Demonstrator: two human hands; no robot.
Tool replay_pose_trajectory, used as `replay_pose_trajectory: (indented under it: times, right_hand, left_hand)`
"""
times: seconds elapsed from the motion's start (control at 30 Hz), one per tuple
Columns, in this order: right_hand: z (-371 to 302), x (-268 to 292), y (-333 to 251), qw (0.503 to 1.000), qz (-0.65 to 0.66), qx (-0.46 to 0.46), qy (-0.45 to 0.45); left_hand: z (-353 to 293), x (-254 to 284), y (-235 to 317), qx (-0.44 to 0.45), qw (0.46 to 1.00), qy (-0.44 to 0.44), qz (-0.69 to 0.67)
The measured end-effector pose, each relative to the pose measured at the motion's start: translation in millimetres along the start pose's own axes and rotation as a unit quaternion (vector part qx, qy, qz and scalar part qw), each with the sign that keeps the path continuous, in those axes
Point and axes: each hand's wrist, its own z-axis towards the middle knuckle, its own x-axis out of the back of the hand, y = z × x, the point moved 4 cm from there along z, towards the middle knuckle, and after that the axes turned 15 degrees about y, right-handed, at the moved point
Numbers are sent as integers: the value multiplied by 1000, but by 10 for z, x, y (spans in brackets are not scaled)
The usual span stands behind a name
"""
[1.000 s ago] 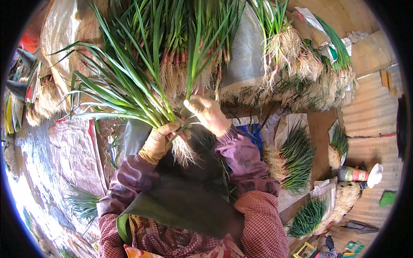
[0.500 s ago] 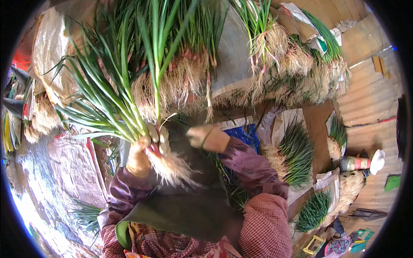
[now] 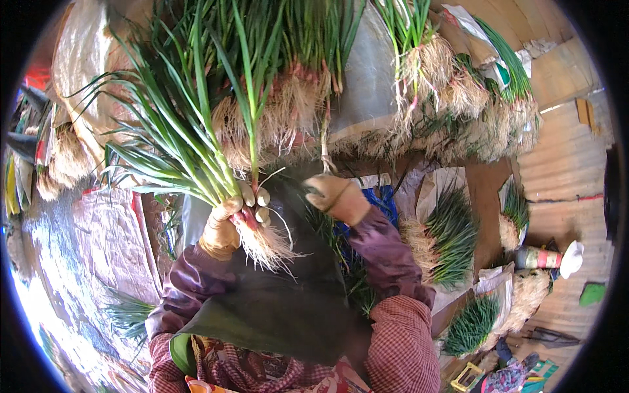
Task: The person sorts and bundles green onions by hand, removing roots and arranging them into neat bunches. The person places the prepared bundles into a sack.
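My left hand (image 3: 226,226) is closed around a bunch of spring onions (image 3: 196,137) just above their pinkish bulbs. Long green leaves fan up and to the left, while pale stringy roots (image 3: 268,249) hang below the fingers. One stalk (image 3: 252,105) stands a little apart from the bunch, its base at my fingertips. To the right, my right hand (image 3: 339,198) is raised over the dark apron with its fingers curled in; whether anything lies inside them is hidden. Just above it dangles a thin root end from the pile of spring onions (image 3: 295,98) ahead.
A dark apron (image 3: 282,321) covers my lap. More rooted onion bundles (image 3: 432,59) lie along the far right. Bundles on sacking (image 3: 452,229) rest at right, near a striped container (image 3: 539,257) with a white top. A pale sheet (image 3: 114,236) spreads on the left.
The view has shifted slightly, moving the scene rightward and a little down. My right hand, blurred before, has risen slightly and moved right. My left hand keeps hold of the spring onions.
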Motion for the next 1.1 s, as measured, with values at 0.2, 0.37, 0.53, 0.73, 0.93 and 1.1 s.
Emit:
replay_pose_trajectory:
  times: [0.2, 0.37, 0.53, 0.73, 0.93, 1.1]
  right_hand:
    - [309, 1037, -533, 951, 71, -57, 297]
    - [-14, 1353, -1198, 838, -25, 114, 533]
    - [-340, 1822, -1406, 751, -170, 180, 613]
    - [-51, 1579, -923, 900, 73, -42, 427]
    - [551, -8, -719, 851, 474, -224, -7]
    - [633, -106, -831, 921, 349, -174, -18]
  left_hand:
    - [46, -22, -54, 14, 1000, -1, -1]
    - [46, 13, -61, 20, 1000, 0, -1]
    - [14, 62, -44, 14, 1000, -18, -12]
    - [-52, 31, -67, 16, 996, -41, -75]
    - [-147, 67, -244, 47, 999, -17, -2]
    - [-188, 395, -180, 17, 987, 151, 45]
